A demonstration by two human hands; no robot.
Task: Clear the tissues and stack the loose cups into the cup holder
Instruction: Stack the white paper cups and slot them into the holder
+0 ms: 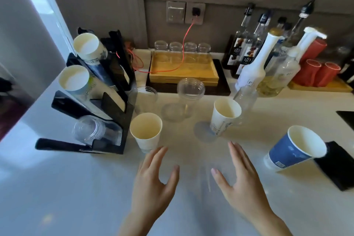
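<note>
**Cups mostly still loose; no tissues showing**

The cup holder (92, 101) is standing at the left of the desk (57, 188), a black tiered rack already carrying two slanted stacks of paper cups in its upper slots and a stack of clear plastic cups in the lowest one. The stacking job is looking barely begun, judging by what is lying about.

A plain paper cup (146, 131) is sitting upright just beside the holder's near right corner. A second, printed paper cup (225, 116) is standing near the middle, tilted a little in this wide view. A blue paper cup (295, 148) is lying tipped over at the right, its mouth leaning against a dark object (337, 166). Clear plastic cups (189, 92) are standing farther back, in front of a wooden tray (183, 72) of glasses; how many there are is hard to tell through the glare.

No tissues are showing on the desk, so that part is either finished or lying outside the view; I cannot tell which.

The left hand (153, 184) and right hand (241, 182) are both hovering over the near middle of the desk, fingers spread wide and straight, holding nothing. The left hand's fingertips are reaching close to the plain cup, which seems the likeliest first pick.
</note>
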